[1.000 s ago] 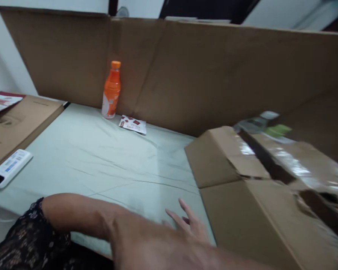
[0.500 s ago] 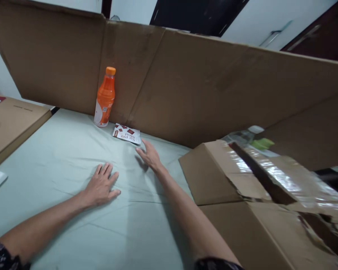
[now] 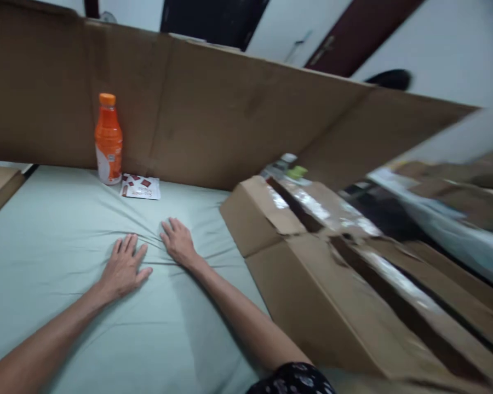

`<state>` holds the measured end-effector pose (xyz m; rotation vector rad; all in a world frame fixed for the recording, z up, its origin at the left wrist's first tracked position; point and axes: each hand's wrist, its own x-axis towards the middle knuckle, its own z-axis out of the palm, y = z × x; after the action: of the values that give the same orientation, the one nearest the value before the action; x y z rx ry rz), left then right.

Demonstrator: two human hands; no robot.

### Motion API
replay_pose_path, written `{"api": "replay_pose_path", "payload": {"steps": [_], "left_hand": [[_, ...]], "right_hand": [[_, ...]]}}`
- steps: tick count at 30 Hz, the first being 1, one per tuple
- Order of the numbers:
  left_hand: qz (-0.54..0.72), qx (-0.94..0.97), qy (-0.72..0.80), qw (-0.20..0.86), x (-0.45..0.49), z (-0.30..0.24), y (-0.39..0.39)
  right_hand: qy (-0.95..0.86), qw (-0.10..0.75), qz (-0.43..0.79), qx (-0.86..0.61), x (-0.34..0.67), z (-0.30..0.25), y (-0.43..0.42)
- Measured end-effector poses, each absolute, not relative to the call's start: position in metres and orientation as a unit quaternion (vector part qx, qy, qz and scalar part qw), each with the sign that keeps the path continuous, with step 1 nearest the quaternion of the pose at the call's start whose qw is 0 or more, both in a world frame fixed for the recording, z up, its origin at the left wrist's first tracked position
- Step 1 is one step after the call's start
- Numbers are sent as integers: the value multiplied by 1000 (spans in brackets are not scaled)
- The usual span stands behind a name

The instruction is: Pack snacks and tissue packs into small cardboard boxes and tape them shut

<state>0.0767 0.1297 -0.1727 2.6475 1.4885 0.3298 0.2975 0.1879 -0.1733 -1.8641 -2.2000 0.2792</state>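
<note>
- Pulling back from the packet [image 3: 141, 187], the right hand [image 3: 178, 241] is resting on the cloth [image 3: 57, 230], fingers parted, empty.
- Its neighbour, the left hand [image 3: 122, 269], is lying flat, fingers spread, holding nothing.
- Spread cloth is lying beneath both; creases are remaining.

We see a pale green cloth [image 3: 143, 339] spread flat before us, with long, thin creases running across its middle and another slanting towards its far edge.

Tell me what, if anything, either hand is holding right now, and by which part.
Nothing is held: the left hand and the right hand both rest on the pale green cloth.
</note>
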Motion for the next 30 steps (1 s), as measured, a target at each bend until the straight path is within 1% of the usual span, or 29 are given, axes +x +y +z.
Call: {"api": "replay_pose_path", "payload": {"steps": [6,9,12,17,20,22,24,27,30], "left_hand": [[123,881,457,-8,76,-165,146],[126,887,444,-31,78,-160,135],[120,905,406,-42,79,-161,98],[113,951,280,-66,60,-175,-6],[112,969,206,-84,46,-173,-54],[102,973,195,-70,41,-167,-68],[106,972,204,-54,43,-163,-71],[129,965,223,-45,55,-160,-69],[149,968,194,-52,66,-159,-72]], "right_hand": [[-780,115,110,-606,311,-168,38],[-796,120,111,-583,315,-168,-20],[-806,136,111,-565,314,-168,-61],[-807,178,103,-553,307,-175,-114],[-816,220,102,-525,313,-180,-140],[-811,258,104,-515,327,-180,-144],[-781,275,77,-555,347,-178,-137],[-715,248,11,-654,378,-178,-122],[-693,209,-3,-690,406,-184,-128]]}}
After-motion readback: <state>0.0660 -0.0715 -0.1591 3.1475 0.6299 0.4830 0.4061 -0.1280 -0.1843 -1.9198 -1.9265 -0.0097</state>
